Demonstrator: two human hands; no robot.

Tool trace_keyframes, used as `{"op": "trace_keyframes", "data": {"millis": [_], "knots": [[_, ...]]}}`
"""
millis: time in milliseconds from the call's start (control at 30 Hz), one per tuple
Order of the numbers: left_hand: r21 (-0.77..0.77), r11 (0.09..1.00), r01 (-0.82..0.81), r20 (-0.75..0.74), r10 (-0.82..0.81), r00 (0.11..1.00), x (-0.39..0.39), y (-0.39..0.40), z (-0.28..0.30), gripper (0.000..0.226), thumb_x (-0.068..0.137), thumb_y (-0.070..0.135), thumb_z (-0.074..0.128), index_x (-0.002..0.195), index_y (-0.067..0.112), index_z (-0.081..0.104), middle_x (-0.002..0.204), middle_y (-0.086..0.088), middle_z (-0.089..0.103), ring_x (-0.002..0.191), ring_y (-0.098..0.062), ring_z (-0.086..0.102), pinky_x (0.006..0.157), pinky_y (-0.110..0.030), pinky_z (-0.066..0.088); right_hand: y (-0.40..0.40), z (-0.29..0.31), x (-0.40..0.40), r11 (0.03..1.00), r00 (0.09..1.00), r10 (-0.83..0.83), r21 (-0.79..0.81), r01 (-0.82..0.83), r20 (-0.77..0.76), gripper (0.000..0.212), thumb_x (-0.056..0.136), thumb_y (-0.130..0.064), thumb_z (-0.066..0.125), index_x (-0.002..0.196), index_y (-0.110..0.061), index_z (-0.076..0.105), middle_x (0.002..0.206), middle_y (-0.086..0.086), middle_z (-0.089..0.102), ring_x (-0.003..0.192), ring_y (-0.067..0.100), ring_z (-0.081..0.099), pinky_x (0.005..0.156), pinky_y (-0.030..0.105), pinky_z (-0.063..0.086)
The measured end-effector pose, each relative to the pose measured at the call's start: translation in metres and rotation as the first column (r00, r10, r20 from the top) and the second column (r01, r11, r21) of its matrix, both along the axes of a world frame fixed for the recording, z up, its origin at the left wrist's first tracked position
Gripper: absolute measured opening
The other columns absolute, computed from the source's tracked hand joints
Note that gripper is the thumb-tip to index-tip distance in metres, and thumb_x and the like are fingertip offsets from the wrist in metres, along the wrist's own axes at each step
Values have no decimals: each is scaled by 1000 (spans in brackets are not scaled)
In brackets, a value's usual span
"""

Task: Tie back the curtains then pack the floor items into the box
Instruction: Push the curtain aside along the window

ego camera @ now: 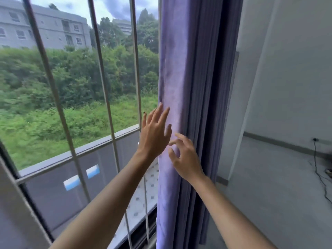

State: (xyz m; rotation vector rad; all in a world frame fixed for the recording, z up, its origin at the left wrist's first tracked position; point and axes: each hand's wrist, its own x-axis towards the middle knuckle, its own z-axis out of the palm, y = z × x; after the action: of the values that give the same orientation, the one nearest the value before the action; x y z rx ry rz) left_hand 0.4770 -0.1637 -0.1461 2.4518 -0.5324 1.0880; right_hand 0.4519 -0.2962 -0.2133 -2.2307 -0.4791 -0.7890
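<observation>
As you stood at the window, this was the scene.
Curtain: a purple curtain (181, 72) hung gathered in folds at the right edge of the window (80, 87), between the glass and the white wall (287, 69).
Left hand: your left hand (154, 130) was spread wide, fingertips on the curtain's left edge, holding nothing.
Right hand: your right hand (183, 157) was half curled with loose fingers against the folds, gripping nothing yet.
Tie: no tie-back was visible on the curtain.
Progress: the curtain looked bunched but not yet tied.
Left to do: tying back, then all the packing; no box or floor items showed, only a cable (319, 175) on the floor (269, 203).
</observation>
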Motion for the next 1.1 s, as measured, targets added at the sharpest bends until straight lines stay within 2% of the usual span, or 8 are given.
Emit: {"op": "trace_keyframes", "data": {"millis": [133, 233, 333, 600, 700, 833, 967, 1100], "knots": [[-138, 990, -25, 23, 28, 999, -51, 16, -26, 54, 94, 31, 43, 145, 17, 35, 154, -7, 29, 141, -25, 29, 115, -50, 23, 7, -6, -42, 980, 1000, 6, 197, -9, 12, 24, 91, -35, 51, 105, -21, 64, 140, -8, 45, 129, 3, 39, 88, 5, 33], [-233, 971, -54, 18, 60, 998, -86, 17, -56, 53, 94, 33, 40, 145, 18, 36, 153, -6, 31, 139, -23, 33, 113, -49, 29, 7, -6, -58, 964, 999, 37, 264, -44, 29, 28, 87, -41, 49, 103, -24, 64, 138, -10, 46, 127, 1, 42, 95, 22, 43], [-257, 962, -90, -39, 83, 996, -105, 11, -82, 55, 93, 36, 37, 145, 21, 35, 153, -4, 31, 138, -21, 32, 111, -50, 32, -1, 0, -59, 948, 998, 62, 312, -63, 13, 20, 88, -34, 54, 103, -26, 63, 137, -10, 47, 126, 3, 44, 97, 37, 47], [-236, 961, -142, -10, 144, 990, -75, -39, -82, 54, 93, 34, 40, 145, 21, 34, 153, -3, 31, 136, -22, 33, 110, -44, 33, -60, 12, -17, 899, 985, 162, 404, -170, 54, 17, 92, -20, 59, 105, -31, 59, 135, -8, 49, 126, 1, 44, 95, 36, 50], [-257, 956, -143, 50, 160, 986, -51, -59, -66, 53, 96, 32, 43, 146, 23, 32, 155, 1, 28, 139, -19, 31, 112, -32, 27, -86, 9, 0, 888, 978, 200, 412, -205, 54, 16, 92, -20, 59, 105, -29, 59, 132, -12, 50, 126, -1, 44, 95, 32, 50], [-429, 894, -133, 141, 211, 967, -11, -121, -30, 50, 95, 30, 43, 143, 16, 39, 152, -2, 34, 139, -14, 31, 112, -14, 19, -147, 12, 47, 888, 964, 264, 388, -247, 10, 18, 92, -24, 59, 110, -28, 59, 128, -20, 51, 125, 1, 46, 93, 26, 49], [-547, 822, -160, 221, 327, 919, 12, -165, -24, 45, 94, 24, 46, 137, 12, 46, 145, -4, 43, 134, -12, 37, 111, -14, 24, -186, 14, 86, 850, 952, 307, 452, -271, -8, 19, 92, -21, 60, 106, -34, 58, 116, -23, 57, 115, -5, 52, 85, 12, 46], [-595, 750, -288, 189, 479, 857, 20, -184, -50, 36, 93, 16, 52, 128, 8, 57, 132, -4, 54, 124, -16, 49, 107, -13, 30, -199, 9, 114, 829, 907, 410, 454, -328, -92, 18, 92, -21, 60, 109, -28, 59, 117, -17, 58, 111, -15, 49, 79, 2, 42]]}}
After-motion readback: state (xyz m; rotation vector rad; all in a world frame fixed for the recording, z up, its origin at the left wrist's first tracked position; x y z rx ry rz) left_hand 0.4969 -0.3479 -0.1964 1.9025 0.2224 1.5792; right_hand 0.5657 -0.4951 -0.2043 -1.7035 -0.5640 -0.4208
